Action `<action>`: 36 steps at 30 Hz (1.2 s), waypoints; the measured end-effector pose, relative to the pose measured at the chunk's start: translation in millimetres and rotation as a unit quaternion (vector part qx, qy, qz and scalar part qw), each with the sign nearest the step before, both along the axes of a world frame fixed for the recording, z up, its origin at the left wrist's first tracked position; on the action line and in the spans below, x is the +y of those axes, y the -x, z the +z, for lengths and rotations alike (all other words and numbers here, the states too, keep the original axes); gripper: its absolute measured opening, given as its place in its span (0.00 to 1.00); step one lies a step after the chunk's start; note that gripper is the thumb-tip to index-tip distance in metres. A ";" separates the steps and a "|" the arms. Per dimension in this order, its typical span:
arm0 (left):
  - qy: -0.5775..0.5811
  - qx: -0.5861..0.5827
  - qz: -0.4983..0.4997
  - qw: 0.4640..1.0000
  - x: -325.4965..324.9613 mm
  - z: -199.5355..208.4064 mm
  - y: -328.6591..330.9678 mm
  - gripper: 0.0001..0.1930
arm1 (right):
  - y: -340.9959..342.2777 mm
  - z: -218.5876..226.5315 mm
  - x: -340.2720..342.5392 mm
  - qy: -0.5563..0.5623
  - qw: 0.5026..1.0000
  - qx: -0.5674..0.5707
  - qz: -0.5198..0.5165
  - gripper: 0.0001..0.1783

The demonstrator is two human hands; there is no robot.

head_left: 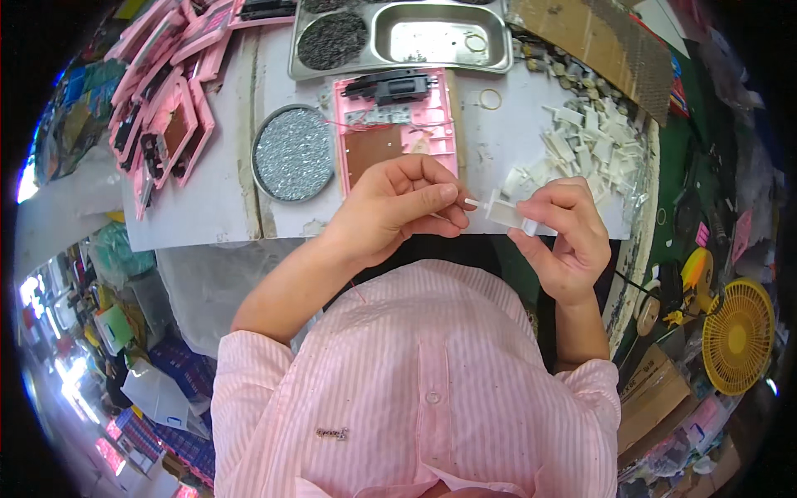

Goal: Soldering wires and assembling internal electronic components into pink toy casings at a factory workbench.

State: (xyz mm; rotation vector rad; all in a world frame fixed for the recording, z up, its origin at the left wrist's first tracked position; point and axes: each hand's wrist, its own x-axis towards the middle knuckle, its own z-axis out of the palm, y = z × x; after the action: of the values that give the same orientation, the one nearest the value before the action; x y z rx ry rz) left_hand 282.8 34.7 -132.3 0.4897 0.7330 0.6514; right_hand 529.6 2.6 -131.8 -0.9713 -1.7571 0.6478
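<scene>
Just beyond the near table edge, my right hand (pixel 570 241) pinches a white plastic piece (pixel 504 213) between thumb and fingers. It has a flat flange and a thin stem pointing left. My left hand (pixel 398 203) is closed beside the stem, its thumb against curled fingers; whatever it may hold is hidden. Behind the left hand lies an open pink plastic casing (pixel 445 108) with a black part (pixel 390 86), a brown panel and thin red wires. A loose pile of similar white plastic pieces (pixel 594 145) lies beyond my right hand.
A round dish (pixel 256 162) of small silvery screws stands left of the casing. At the back is a metal tray (pixel 508 62) with dark bits and thin rings. Pink casings (pixel 178 124) are stacked at far left. Cardboard (pixel 606 50) lies back right; a yellow fan (pixel 737 336) stands right.
</scene>
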 end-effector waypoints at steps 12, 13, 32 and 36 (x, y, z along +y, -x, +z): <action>0.046 -0.064 0.043 0.996 -9.7 -12.3 11.4 0.06 | 15.2 9.8 5.9 -0.060 0.992 -0.115 0.011 0.20; 0.023 -0.034 0.043 0.998 -10.5 -12.2 10.0 0.05 | 17.0 10.2 5.7 -0.074 0.987 -0.140 0.011 0.20; -0.573 0.579 -0.042 0.578 34.3 -32.9 7.9 0.06 | -7.2 -32.6 28.4 0.310 0.930 0.194 -0.034 0.15; -0.633 0.475 0.022 0.611 6.7 -37.8 20.8 0.08 | 2.4 -34.0 48.8 0.216 0.975 -0.033 -0.033 0.14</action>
State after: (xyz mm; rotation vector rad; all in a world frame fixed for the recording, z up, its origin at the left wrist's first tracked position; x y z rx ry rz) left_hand 262.0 41.4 -170.1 2.2945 1.1947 0.8872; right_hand 527.2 51.4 -165.8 -1.3529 -1.6641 0.9896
